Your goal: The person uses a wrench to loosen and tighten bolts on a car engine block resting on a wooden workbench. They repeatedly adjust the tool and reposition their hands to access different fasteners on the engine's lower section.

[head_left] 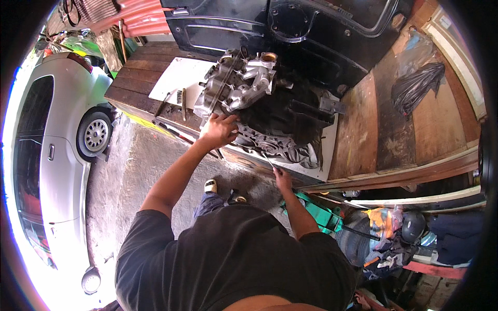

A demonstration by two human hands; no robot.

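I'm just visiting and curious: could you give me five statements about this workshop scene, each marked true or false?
1. The left hand is at the near edge of the engine. True.
2. The right hand holds a slim tool. True.
3. The engine sits on the floor. False: it is up on a wooden bench.
4. The car is bright red. False: the car is silver.
5. A black bag is right of the engine. True.

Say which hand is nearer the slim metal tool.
Right: the right hand grips the slim metal tool by its handle. The left hand is to its left, at the engine's near edge.
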